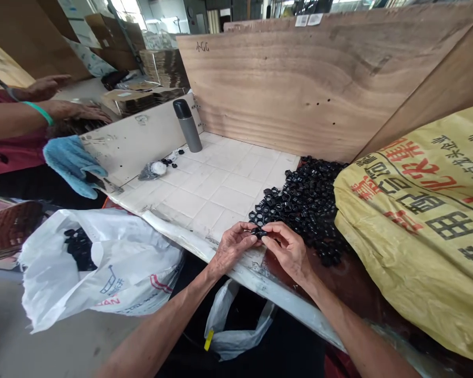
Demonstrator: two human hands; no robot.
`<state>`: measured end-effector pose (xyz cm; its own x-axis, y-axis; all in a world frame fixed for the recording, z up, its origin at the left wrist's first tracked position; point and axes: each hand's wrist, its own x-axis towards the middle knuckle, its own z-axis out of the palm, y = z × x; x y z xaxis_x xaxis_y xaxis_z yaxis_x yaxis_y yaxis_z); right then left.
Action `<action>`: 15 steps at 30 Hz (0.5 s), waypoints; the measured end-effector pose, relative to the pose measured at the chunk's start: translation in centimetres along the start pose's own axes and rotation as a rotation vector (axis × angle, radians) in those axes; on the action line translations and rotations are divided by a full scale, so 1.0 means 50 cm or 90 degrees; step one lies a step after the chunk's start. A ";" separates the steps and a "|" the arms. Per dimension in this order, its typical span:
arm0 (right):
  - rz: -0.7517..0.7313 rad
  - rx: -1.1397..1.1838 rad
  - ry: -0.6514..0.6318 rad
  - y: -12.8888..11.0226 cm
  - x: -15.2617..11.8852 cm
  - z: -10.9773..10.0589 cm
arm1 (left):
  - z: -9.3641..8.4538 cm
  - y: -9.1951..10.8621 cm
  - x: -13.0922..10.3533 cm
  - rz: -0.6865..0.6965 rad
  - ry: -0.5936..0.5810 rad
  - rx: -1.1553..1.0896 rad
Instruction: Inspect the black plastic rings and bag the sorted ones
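Just above the table's front edge, my left hand [236, 242] and my right hand [287, 247] meet at the fingertips. Between them they pinch a small black plastic part [259, 232], partly covered by the fingers. Its exact kind is too small to make out. Right behind and beside my right hand spreads a heap of small black ring-like parts [307, 199]. Some of these lie loose close to my fingers.
A yellow sack [413, 210] lies on the right. At the table's back left stands a grey flask [189, 131] near a small plastic bag [153, 170]. An opened white sack [137, 278] holds black parts. A wooden board [299, 84] borders the back. A co-worker's hand [76, 111] shows at left.
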<state>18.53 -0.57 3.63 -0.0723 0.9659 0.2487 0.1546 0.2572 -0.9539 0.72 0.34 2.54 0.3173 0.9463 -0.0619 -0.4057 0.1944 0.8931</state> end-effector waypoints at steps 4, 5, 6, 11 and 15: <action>-0.045 -0.094 -0.007 0.004 -0.009 -0.007 | 0.008 0.003 0.002 0.006 0.011 0.032; -0.042 -0.101 -0.006 0.005 -0.009 -0.009 | 0.009 0.004 0.003 0.014 0.017 0.048; -0.039 -0.104 -0.003 0.005 -0.010 -0.012 | 0.010 0.004 0.004 0.023 0.023 0.066; -0.064 -0.167 -0.002 0.007 -0.010 -0.019 | 0.007 -0.003 0.006 0.114 0.017 0.173; -0.107 -0.224 -0.020 0.012 -0.011 -0.019 | 0.003 -0.012 0.007 0.173 -0.008 0.204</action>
<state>19.59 -0.93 3.08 -0.1542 0.9095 0.3860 0.4661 0.4114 -0.7833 1.22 0.49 2.04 0.2467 0.9487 0.1979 -0.1895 -0.1531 0.9699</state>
